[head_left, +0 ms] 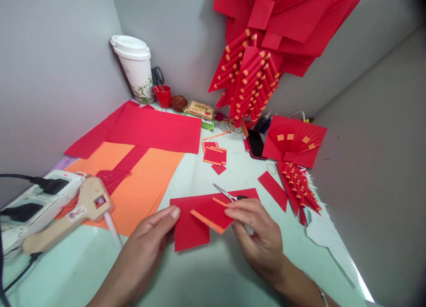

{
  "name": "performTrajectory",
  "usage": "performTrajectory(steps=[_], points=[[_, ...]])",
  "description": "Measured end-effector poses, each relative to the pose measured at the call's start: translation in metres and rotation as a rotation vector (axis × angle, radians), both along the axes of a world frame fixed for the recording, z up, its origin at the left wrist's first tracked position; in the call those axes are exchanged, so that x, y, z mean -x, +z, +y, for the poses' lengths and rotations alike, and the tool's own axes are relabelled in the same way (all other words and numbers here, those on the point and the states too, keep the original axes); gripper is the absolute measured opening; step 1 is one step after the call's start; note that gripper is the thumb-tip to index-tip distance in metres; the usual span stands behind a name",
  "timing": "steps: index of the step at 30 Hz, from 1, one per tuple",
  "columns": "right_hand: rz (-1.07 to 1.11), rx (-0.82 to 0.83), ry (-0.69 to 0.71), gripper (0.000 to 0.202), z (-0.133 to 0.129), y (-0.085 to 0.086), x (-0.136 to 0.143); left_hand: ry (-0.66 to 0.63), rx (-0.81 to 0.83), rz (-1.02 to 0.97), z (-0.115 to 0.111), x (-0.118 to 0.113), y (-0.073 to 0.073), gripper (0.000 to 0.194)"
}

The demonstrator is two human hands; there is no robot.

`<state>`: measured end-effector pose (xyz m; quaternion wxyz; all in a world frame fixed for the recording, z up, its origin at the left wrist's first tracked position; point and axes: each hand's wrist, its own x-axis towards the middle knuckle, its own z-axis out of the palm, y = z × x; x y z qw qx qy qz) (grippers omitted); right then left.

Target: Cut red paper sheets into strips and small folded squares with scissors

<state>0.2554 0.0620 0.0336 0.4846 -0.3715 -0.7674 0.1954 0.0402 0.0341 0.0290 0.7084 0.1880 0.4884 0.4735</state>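
Note:
My left hand (155, 238) is closed, with the thumb pressed on the left edge of a red paper sheet (191, 236). Between the thumb and fingers of my right hand (258, 236) is a small red paper piece with orange strips (213, 214) along its edges, tilted over the sheet. Scissors (224, 192) lie just beyond, their handles partly hidden by the right hand. Farther back rest several similar red pieces with orange edges (215, 155) and a small red scrap (218, 169).
A glue gun (75, 216) and a power strip (36, 205) with cables lie at left, beside orange paper (159, 165) and red sheets (156, 129). A white cup (135, 69) stands behind. Red paper firecracker decorations (256, 80) hang on the wall; a phone (256, 143) lies below.

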Motion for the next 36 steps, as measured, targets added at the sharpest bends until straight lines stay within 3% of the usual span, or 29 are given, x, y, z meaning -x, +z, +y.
performTrajectory(steps=[3,5,8,17,29,36], points=[[0.136,0.324,-0.085,0.017,0.001,0.005,-0.002,-0.091,-0.043,0.173,-0.002,0.006,-0.008,0.026],[0.166,0.559,-0.068,0.009,0.002,0.004,0.0,-0.151,-0.067,0.26,-0.004,0.009,-0.014,0.027],[0.124,0.679,-0.021,0.009,0.002,-0.001,0.006,-0.205,-0.091,0.309,-0.005,0.011,-0.02,0.027],[-0.16,0.425,0.013,0.015,-0.002,-0.013,0.009,-0.354,-0.138,0.516,0.001,0.003,-0.004,0.042],[-0.213,0.234,0.055,0.019,-0.002,-0.015,0.009,-0.464,-0.219,0.549,0.001,0.001,0.0,0.022],[-0.248,0.181,0.049,0.019,-0.002,-0.018,0.008,-0.484,-0.217,0.52,0.002,0.001,-0.001,0.023]])
